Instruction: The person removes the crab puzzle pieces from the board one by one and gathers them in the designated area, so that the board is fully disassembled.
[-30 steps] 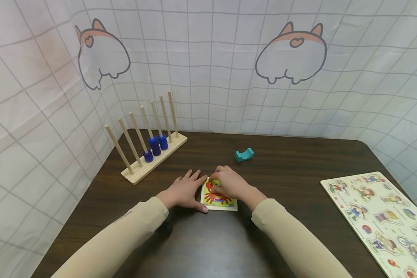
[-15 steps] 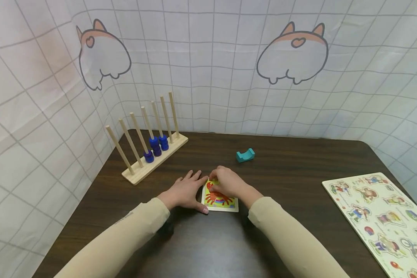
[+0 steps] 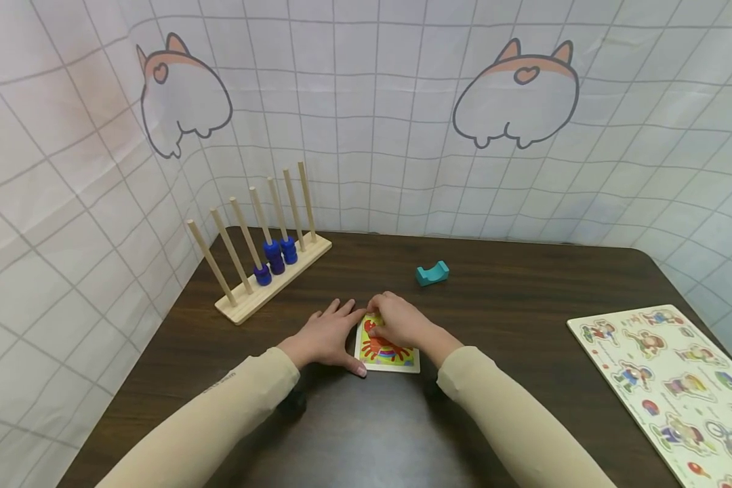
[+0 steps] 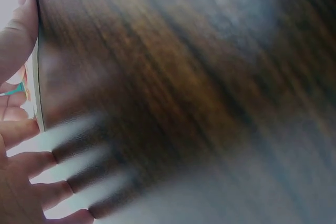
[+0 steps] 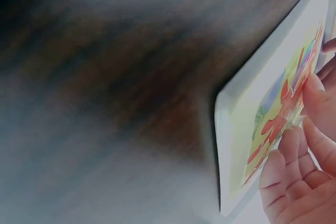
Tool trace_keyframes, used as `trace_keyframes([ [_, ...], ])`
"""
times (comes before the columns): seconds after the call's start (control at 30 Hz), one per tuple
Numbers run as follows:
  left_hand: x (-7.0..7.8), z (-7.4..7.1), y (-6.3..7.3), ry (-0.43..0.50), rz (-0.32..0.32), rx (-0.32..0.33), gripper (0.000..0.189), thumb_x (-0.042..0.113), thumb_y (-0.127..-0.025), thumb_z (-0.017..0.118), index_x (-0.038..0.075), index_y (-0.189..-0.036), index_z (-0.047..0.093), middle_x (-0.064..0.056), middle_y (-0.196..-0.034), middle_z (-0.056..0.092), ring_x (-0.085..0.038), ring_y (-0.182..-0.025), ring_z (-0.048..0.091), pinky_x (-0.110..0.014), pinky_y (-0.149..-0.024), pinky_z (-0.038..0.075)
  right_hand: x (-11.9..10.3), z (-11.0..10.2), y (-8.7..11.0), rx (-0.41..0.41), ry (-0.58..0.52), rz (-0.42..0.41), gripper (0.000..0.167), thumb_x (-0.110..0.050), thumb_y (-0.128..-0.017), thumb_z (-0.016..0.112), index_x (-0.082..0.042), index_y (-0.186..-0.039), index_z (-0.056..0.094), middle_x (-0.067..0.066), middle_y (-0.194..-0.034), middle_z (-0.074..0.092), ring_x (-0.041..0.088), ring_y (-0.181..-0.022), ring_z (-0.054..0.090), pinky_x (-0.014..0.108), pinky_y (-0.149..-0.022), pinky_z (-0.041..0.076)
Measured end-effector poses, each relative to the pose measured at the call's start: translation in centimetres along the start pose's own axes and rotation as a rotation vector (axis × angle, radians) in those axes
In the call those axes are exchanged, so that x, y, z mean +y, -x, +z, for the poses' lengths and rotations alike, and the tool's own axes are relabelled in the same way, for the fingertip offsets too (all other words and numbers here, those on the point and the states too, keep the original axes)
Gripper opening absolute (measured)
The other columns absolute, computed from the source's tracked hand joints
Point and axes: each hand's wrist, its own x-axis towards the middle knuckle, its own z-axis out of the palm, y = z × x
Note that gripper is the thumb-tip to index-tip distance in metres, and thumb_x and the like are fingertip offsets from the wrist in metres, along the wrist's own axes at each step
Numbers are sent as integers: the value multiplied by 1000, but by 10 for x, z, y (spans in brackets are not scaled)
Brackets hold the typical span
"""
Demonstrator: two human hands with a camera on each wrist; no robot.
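A small square crab puzzle (image 3: pixel 388 355), with a red crab on a yellow-green ground, lies flat on the dark wooden table. My left hand (image 3: pixel 324 337) spreads along its left side, thumb at the near corner and index fingertip at the far one; the left wrist view shows these fingers (image 4: pixel 39 165) straight on the table. Over the puzzle's upper part my right hand (image 3: pixel 402 322) curls, thumb and fingertips gripping at the crab picture. In the right wrist view the thumb (image 5: pixel 316 95) touches the puzzle (image 5: pixel 231 129) face. What lies beneath the right palm is hidden.
A wooden peg rack (image 3: pixel 280 276) with blue and purple rings on some pegs stands at the back left. Behind the hands lies a teal curved block (image 3: pixel 432 273). At right, a large picture puzzle board (image 3: pixel 665 379) reaches the table edge. A white gridded cloth (image 3: pixel 366 115) surrounds the table.
My right fingertips have shifted slightly over the crab puzzle, and less of a pale patch shows beside them. My left hand stays at the puzzle's edge. The view has drifted a little.
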Motion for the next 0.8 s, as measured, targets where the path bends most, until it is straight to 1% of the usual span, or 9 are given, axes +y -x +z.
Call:
trace_keyframes([
  [0.07,0,0,0,5,2,2,108,58,-74,85,16,-160,36,-19,-168,27,-48,-155,20,-70,-119,25,0,0,0,4,-3,5,40,-19,-92,78,-1,-125,65,14,-121,63,25,-106,60,42,-104,52],
  [0.17,-1,-1,0,1,5,3,109,59,-74,85,15,-160,35,-19,-168,27,-48,-155,20,-70,-119,25,-1,-1,0,3,-6,9,42,-19,-91,78,0,-127,66,14,-122,64,25,-108,61,42,-105,52],
  [0.27,-1,-1,1,-5,5,4,109,59,-73,85,15,-160,36,-18,-168,27,-48,-155,20,-69,-119,26,0,-1,0,3,-16,11,40,-19,-91,79,-1,-124,67,13,-120,63,25,-105,60,42,-103,53],
  [0.43,0,0,1,-9,1,-1,109,60,-73,85,15,-159,37,-18,-168,27,-47,-156,20,-69,-119,26,1,-2,0,26,-47,12,30,-16,-90,80,-7,-115,65,10,-114,66,23,-100,60,42,-100,55],
  [0.5,1,0,0,-9,0,-2,109,60,-73,85,15,-160,37,-18,-168,27,-47,-156,20,-69,-119,26,1,-3,0,52,-50,11,25,-15,-90,79,-9,-111,66,8,-108,69,21,-94,61,41,-95,56],
  [0.6,0,0,0,-9,-4,1,109,60,-72,85,15,-159,37,-17,-168,27,-47,-156,20,-69,-119,26,3,-4,-1,87,-60,8,16,-14,-92,77,-11,-105,67,4,-98,71,18,-84,61,37,-85,58],
  [0.7,-1,1,0,-5,-5,3,109,60,-72,86,15,-159,38,-17,-169,27,-47,-156,20,-69,-119,25,6,-6,-1,101,-108,8,9,-13,-94,74,-11,-100,69,2,-91,70,15,-78,60,31,-77,56],
  [0.8,-1,0,0,-6,-8,0,110,61,-72,86,14,-159,38,-17,-169,27,-47,-156,20,-69,-119,25,11,-11,2,104,-177,9,4,-12,-96,71,-10,-100,69,2,-89,70,14,-77,61,28,-71,55],
])
